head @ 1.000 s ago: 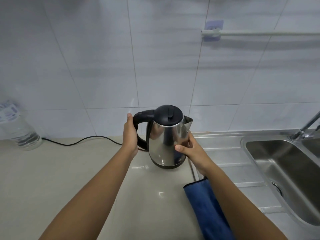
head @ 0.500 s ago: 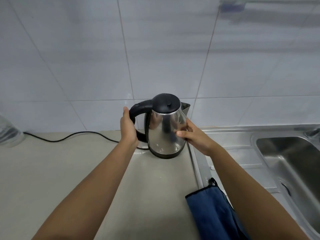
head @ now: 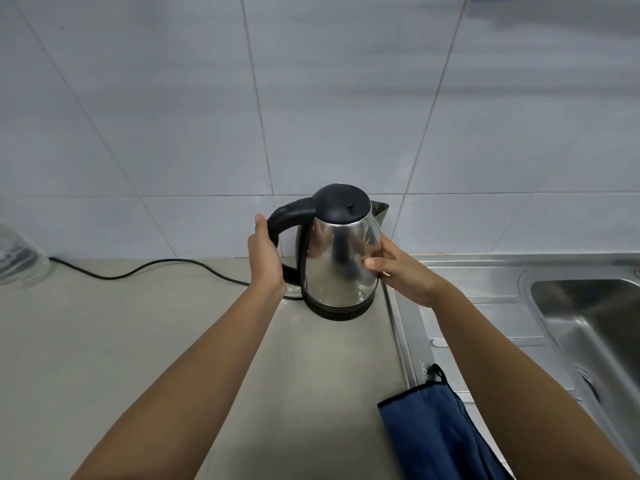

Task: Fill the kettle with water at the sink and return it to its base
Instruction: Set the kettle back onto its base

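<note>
The steel kettle [head: 341, 261] with a black lid and handle stands upright on its black base [head: 337, 311], on the counter by the tiled wall. My left hand [head: 265, 258] grips the black handle from the left. My right hand [head: 403, 275] cups the right side of the steel body, thumb across the front and fingers hidden behind it. The steel sink [head: 588, 306] lies to the right, with only part of its basin in view and no tap showing.
A black power cord [head: 156, 266] runs left from the base along the wall. A clear plastic bottle [head: 17, 258] stands at the far left edge. A blue cloth [head: 433, 434] lies over the counter's front right, beside the drainboard [head: 485, 306].
Both hands keep the same hold and the kettle stays on its base. The view has swung left, so the tap and most of the sink slid out of frame.
</note>
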{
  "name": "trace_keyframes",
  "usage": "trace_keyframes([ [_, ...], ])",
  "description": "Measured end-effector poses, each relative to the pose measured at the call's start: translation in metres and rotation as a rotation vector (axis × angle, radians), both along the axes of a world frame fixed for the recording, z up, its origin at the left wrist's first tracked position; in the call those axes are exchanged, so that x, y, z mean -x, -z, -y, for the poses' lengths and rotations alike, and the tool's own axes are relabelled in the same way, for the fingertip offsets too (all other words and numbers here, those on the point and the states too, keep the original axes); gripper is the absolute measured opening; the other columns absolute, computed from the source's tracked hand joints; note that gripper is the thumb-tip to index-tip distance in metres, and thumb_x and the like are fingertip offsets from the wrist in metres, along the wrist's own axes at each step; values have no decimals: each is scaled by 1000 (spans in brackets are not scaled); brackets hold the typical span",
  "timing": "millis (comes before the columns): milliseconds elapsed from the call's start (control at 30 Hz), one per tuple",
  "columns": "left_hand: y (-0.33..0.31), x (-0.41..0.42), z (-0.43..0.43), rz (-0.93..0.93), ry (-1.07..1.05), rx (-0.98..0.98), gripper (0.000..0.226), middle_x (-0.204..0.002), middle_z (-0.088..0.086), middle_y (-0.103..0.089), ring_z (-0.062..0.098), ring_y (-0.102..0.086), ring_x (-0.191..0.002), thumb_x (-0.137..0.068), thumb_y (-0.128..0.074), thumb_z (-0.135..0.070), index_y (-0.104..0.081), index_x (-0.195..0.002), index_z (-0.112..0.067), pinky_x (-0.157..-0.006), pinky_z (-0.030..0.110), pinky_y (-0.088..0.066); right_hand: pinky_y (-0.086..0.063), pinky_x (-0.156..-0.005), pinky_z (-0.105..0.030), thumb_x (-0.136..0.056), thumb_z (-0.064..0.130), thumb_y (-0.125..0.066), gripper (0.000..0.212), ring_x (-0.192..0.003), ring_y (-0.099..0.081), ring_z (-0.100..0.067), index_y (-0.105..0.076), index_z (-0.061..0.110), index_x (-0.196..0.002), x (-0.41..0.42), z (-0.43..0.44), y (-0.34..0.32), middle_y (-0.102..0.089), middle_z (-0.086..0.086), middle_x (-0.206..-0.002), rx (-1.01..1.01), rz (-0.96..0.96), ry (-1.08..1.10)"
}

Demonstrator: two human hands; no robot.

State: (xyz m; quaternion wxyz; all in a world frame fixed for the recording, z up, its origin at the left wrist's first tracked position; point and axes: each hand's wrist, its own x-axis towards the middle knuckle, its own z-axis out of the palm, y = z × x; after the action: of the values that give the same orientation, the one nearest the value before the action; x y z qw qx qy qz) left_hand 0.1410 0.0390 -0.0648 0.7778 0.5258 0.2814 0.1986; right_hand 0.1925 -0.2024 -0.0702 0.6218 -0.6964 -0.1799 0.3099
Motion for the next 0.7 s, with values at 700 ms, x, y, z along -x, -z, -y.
trace_keyframes([
  [700,-4,28,3,-231,118,-407,64,-113,-3,-53,17,-45,-103,-94,-13,-60,-48,-131,-20,-86,34,-29,-36,-100,-30,-98,45,-60,44,-120,-54,1,-44,57,-137,49,-5,17,-55,19,-139,70,-26,238],
])
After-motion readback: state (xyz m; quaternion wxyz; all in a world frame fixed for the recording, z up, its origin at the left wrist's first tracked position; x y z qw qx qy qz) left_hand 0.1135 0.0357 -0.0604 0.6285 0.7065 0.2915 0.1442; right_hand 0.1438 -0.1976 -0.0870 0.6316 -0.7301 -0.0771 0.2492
